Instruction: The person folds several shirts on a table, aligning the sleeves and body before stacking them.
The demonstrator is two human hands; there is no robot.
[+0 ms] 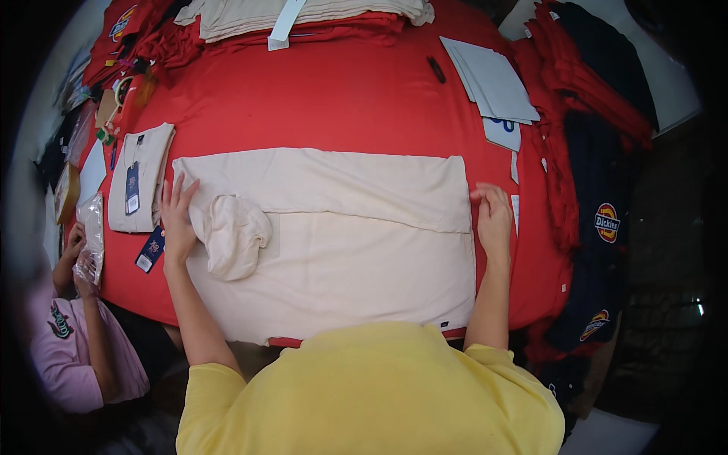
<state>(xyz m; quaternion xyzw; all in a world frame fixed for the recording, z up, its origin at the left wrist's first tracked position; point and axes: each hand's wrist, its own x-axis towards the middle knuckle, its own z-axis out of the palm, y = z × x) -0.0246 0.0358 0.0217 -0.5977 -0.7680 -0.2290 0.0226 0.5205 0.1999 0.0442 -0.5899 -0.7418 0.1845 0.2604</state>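
The person's left hand [179,220] lies at the left edge of a cream hooded garment [371,265], its fingers [180,191] spread wide and grasping nothing, beside the bunched hood [236,239]. The right hand [494,216] is just beyond the garment's right edge, fingers loosely bent, released and empty; whether they brush the red cloth [341,106] beneath is hard to tell from above. The garment is spread on that cloth between the two hands, one sleeve [371,186] laid across its upper part. A navy tag [150,250] lies near the left hand.
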